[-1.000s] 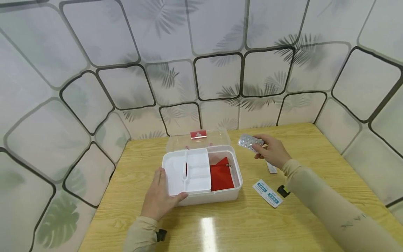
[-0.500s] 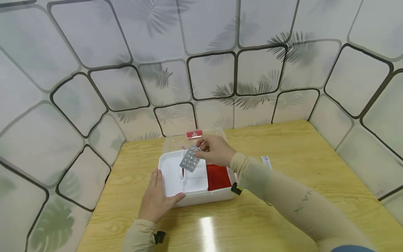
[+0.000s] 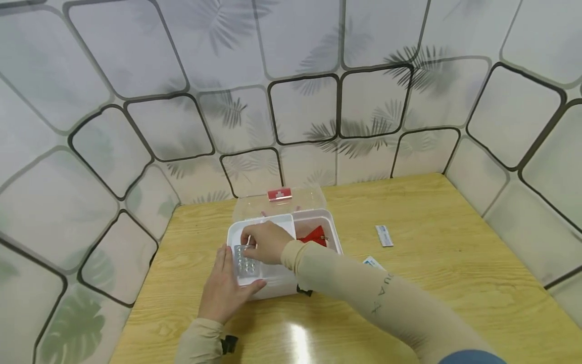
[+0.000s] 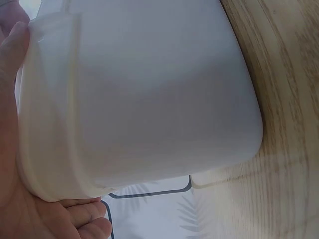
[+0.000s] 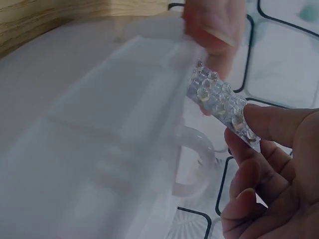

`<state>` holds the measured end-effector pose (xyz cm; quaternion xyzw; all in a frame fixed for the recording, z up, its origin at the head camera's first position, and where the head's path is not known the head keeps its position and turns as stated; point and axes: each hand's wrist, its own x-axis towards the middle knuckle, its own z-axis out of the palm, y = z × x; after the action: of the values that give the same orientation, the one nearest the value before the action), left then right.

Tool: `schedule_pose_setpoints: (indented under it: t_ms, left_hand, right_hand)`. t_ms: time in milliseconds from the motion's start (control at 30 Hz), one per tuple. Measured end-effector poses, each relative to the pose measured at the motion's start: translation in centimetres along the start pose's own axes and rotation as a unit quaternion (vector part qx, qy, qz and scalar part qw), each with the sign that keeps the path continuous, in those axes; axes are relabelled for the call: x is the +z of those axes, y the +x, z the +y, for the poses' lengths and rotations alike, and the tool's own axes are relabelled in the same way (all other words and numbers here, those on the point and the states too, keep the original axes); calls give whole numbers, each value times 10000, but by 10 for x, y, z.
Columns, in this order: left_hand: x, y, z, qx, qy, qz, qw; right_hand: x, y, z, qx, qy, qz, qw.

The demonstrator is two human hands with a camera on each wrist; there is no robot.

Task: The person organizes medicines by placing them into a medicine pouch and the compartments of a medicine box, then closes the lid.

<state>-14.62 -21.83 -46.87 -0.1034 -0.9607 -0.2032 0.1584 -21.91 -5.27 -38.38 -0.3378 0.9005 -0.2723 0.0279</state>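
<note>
A white first-aid box (image 3: 279, 290) stands on the table, its left part covered by a white tray (image 3: 273, 273) with a handle. My right hand (image 3: 267, 242) pinches a silver blister pack of pills (image 5: 219, 99) between thumb and fingers over the tray's left side. The right wrist view shows the tray's handle (image 5: 199, 164) beside the pack. At the box's front-left corner rests my left hand (image 3: 223, 293), fingers straight along the side and thumb spread over the front rim. A red zippered pouch (image 3: 314, 235) lies in the box's right compartment, partly hidden by the right arm.
Behind the box, its clear lid (image 3: 309, 198) lies back, with a red white-cross latch (image 3: 279, 194). A small white packet (image 3: 384, 236) lies on the table (image 3: 423, 217) to the right. Part of a blue-and-white packet (image 3: 373, 262) shows behind the right forearm. A patterned wall covering surrounds the table.
My right hand has carried the blister pack left from beside the box, across the tray, and lowered it near the left hand. The left hand has stayed at the box corner.
</note>
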Motion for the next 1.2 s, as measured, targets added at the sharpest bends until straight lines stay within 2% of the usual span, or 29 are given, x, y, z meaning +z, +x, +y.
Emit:
schedule_pose_setpoints:
  t_ms: [133, 300, 433, 533, 667, 800, 900, 1067, 1200]
  left_hand:
    - [0, -1, 0, 61, 8, 93, 9999]
    - [1, -1, 0, 177, 30, 258, 9995]
    - [1, 0, 0, 148, 0, 234, 9996]
    - [0, 0, 0, 95, -13, 164, 9998]
    - [0, 0, 0, 24, 1, 97, 9999]
    - [-1, 1, 1, -48, 10, -15, 10000]
    - [-1, 1, 1, -137, 6, -142, 9998]
    - [-3, 1, 2, -322, -55, -343, 9989]
    - [-4, 1, 2, -397, -58, -422, 9983]
  right_hand:
    - [11, 5, -1, -134, -669, 87, 9976]
    - [19, 11, 1, -157, -1554, 272, 9874]
    - [23, 14, 4, -60, -1809, 299, 9830]
    - [24, 14, 7, -120, -1707, 365, 9846]
    - [18, 11, 14, -337, -1295, 492, 9898]
    - [-4, 1, 22, -155, -424, 424, 9981]
    - [-30, -12, 34, 28, 99, 421, 9991]
    - [-73, -44, 76, 440, 362, 439, 9974]
    - [-87, -82, 126, 885, 156, 338, 9954]
